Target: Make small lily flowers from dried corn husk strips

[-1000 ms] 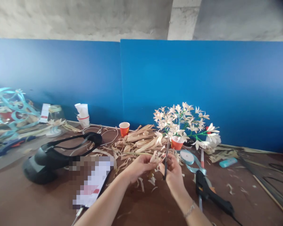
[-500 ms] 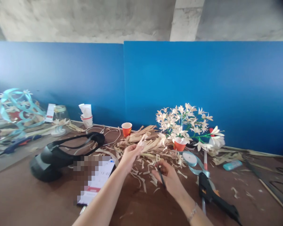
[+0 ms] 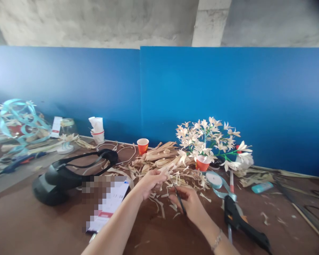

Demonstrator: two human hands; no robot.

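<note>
Near the middle of the table, my left hand (image 3: 151,181) pinches a pale piece of dried husk (image 3: 167,170) between thumb and fingers. My right hand (image 3: 187,200), just to the right and lower, is closed around a slim dark pointed tool (image 3: 179,200), either small scissors or tweezers; I cannot tell which. The tool's thin tip reaches up to the left, close to the husk piece. Beneath and behind both hands lie cut husk scraps (image 3: 162,205) and a heap of dried husks (image 3: 162,153).
White husk flowers (image 3: 204,136) stand in red paper cups (image 3: 202,163). Right of my hands are a light-blue ribbon roll (image 3: 214,179) and a black glue gun (image 3: 241,221). On the left lie a phone (image 3: 110,202) and a black headset (image 3: 58,180). An orange cup (image 3: 143,146) stands behind.
My left hand has lowered the husk piece and tilted it rightward. The dark tool's tip has swung up towards it, and my right hand has shifted slightly lower.
</note>
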